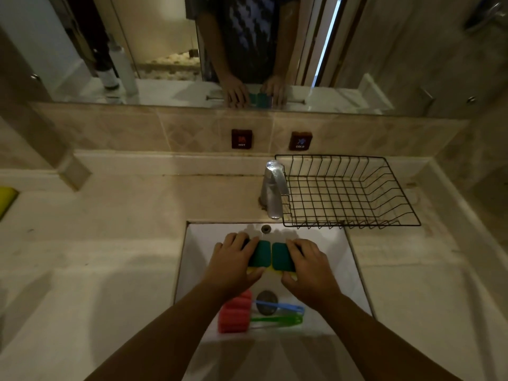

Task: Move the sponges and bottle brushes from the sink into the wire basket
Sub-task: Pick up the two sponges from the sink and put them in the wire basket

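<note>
Two sponges with green tops and yellow undersides sit side by side over the white sink [341, 259]. My left hand [233, 262] grips the left sponge [261, 254], fingers over its far edge and thumb at its near edge. My right hand [308, 265] grips the right sponge [280, 257] the same way. Lower in the sink lie two bottle brushes with red sponge heads [235, 312], one with a blue handle [283, 306], one with a green handle [277, 320]. The black wire basket [354, 224] stands empty on the counter, behind and right of the sink.
A chrome tap [272, 188] rises between the sink and the basket's left side. The drain [266, 301] lies under the brush handles. A yellow object [7, 199] sits at the far left edge. A mirror above the tiled backsplash reflects bottles and the hands.
</note>
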